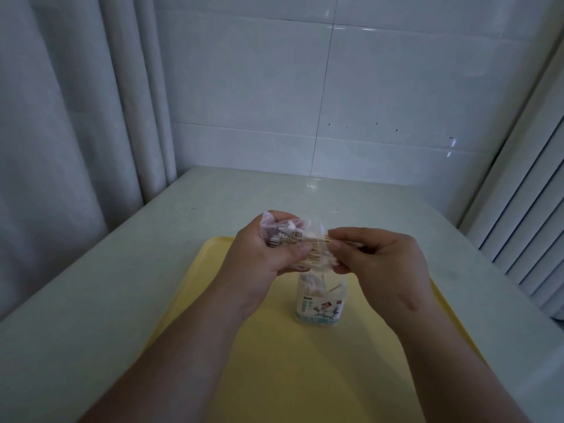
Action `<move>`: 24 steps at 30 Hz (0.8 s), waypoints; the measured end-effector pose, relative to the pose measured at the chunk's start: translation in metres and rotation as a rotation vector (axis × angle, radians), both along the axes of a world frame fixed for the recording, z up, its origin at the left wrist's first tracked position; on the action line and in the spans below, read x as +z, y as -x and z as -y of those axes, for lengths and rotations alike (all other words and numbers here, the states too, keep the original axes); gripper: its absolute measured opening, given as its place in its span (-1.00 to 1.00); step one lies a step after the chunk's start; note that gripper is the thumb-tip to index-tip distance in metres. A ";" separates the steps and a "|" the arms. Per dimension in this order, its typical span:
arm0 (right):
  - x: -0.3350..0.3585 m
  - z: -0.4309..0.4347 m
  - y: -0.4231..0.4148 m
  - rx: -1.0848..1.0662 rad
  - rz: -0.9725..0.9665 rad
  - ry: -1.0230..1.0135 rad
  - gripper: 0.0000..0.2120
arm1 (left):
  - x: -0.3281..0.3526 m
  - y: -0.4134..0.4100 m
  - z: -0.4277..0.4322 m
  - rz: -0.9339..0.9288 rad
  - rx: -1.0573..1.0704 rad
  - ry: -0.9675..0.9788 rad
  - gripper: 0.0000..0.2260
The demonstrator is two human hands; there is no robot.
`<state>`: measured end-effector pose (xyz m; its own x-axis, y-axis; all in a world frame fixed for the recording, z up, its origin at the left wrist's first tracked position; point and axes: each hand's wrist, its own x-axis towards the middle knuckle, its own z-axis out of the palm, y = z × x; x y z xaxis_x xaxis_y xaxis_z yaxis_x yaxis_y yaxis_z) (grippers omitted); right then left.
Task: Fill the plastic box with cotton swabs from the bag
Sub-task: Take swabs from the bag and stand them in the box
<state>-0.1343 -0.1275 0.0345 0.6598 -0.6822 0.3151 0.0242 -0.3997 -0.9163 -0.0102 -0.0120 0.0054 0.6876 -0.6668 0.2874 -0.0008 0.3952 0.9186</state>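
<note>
Plastic box (317, 303) stands on yellow tray (274, 377) — white table (91, 300), tiled wall (396, 87).

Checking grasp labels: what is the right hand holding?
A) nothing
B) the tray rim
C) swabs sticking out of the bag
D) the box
C: the right hand pinches the swabs poking out of the bag, which the left hand grips, above the box standing on the tray.
</note>
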 end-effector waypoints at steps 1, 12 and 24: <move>0.000 0.001 0.000 -0.011 0.008 0.002 -0.81 | 0.000 -0.001 0.000 -0.004 0.005 0.001 -0.73; 0.004 0.002 0.004 0.106 -0.065 0.022 -0.96 | 0.000 -0.001 -0.001 -0.013 0.017 0.001 -0.73; 0.005 0.006 0.004 -0.009 0.055 -0.009 -0.87 | 0.001 -0.003 -0.002 -0.013 0.045 0.001 -0.74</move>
<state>-0.1386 -0.1339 0.0397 0.6354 -0.6912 0.3443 0.0706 -0.3920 -0.9172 -0.0075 -0.0104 0.0067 0.7203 -0.6351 0.2790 -0.0064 0.3960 0.9182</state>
